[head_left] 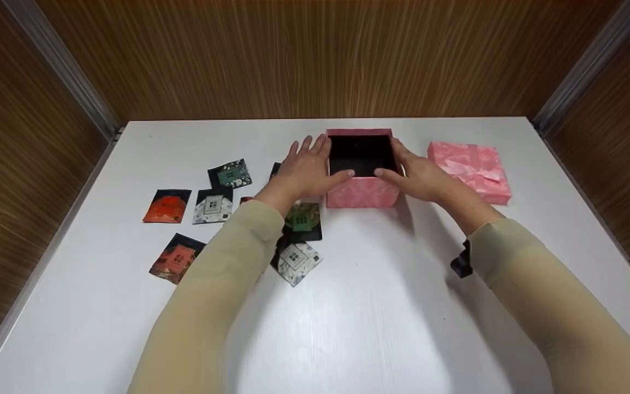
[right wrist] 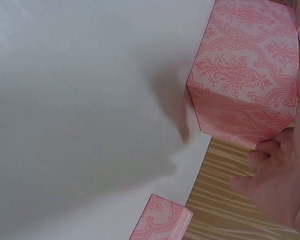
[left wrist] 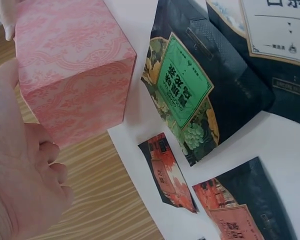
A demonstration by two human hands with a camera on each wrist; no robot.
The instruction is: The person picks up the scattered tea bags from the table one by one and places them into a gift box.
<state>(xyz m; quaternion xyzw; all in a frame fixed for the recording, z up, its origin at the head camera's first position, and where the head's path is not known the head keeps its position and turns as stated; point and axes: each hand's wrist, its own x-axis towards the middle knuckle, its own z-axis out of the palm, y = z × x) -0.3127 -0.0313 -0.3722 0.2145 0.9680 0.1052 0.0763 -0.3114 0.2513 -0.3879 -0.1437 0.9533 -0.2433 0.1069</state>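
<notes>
You've got the open pink box (head_left: 360, 189) bracketed from both sides near the back middle of the counter (head_left: 380, 306). Your left hand (head_left: 307, 169) lies on its left wall and your right hand (head_left: 421, 175) on its right wall, thumbs hooked over the near rim, so each hand is clamped on the box and it stays square. The lid (head_left: 471, 169) sits off to the right, out of the way, and the tea packets (head_left: 214, 205) lie spread on the left, within easy reach.
</notes>
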